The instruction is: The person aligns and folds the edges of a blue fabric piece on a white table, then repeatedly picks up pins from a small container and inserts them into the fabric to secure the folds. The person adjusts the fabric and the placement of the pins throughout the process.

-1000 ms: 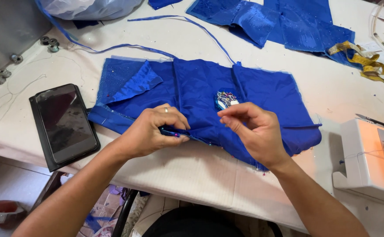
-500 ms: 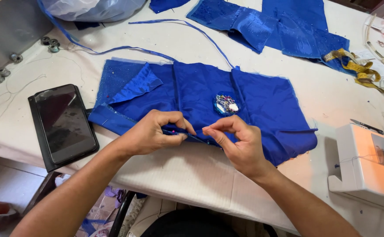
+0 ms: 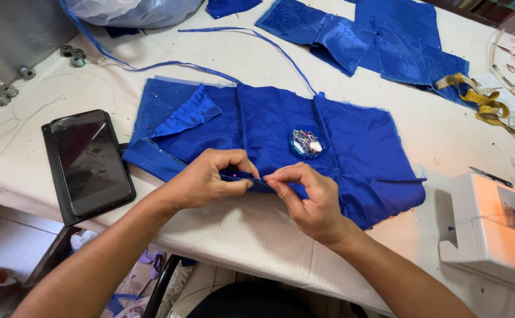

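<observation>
A blue satin garment piece (image 3: 351,141) lies spread flat on the white table (image 3: 257,235). My left hand (image 3: 210,179) pinches its near folded edge between thumb and fingers. Right beside it, my right hand (image 3: 304,197) pinches the same edge, fingertips almost touching the left hand's; something thin seems to be between them, too small to tell. A round blue pincushion (image 3: 305,142) stuck with several pins rests on the fabric just beyond my right hand.
A black phone in a case (image 3: 89,162) lies at the left. A white sewing machine (image 3: 496,232) stands at the right, small scissors (image 3: 490,175) behind it. More blue fabric pieces (image 3: 381,41), a yellow tape measure (image 3: 487,106) and metal bobbins (image 3: 10,91) lie farther back.
My right hand has slid left along the fabric's edge until it meets my left hand. The left hand has stayed pinched on the edge.
</observation>
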